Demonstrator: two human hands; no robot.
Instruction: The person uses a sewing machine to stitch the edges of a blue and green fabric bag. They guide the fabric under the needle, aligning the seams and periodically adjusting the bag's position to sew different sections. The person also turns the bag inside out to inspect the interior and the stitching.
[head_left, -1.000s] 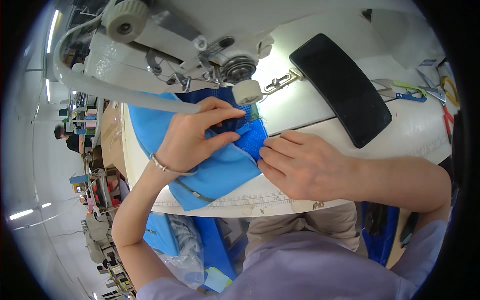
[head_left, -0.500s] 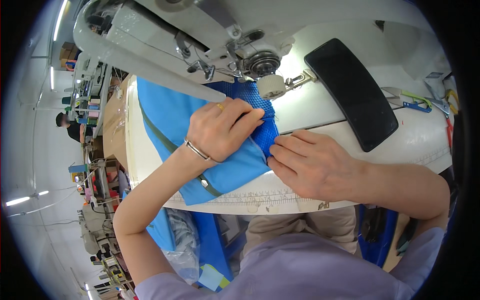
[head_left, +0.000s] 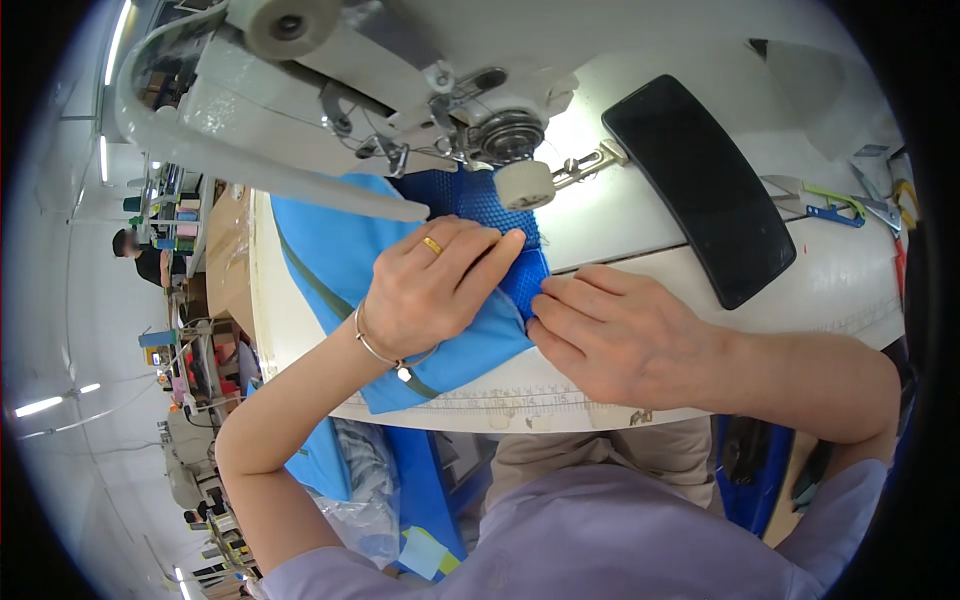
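Note:
My left hand, wearing a ring and bangle, has its fingers bent together on blue mesh fabric, just below the presser area of the sewing machine. A light blue cloth with a dark green strip lies under and around that hand. My right hand pinches the lower right edge of the bright blue mesh, close beside the left. The machine's white cylindrical part hangs over the mesh; the stitching point itself is hidden.
A black phone lies right of the machine, beside snips and scissors. A printed ruler runs along the table's front edge. Blue pieces and plastic sit below. A person and other machines are at the left.
My left hand has turned and curled, its index finger, earlier extended across the mesh, now bent with the thumb near it. My right hand keeps its grip on the edge.

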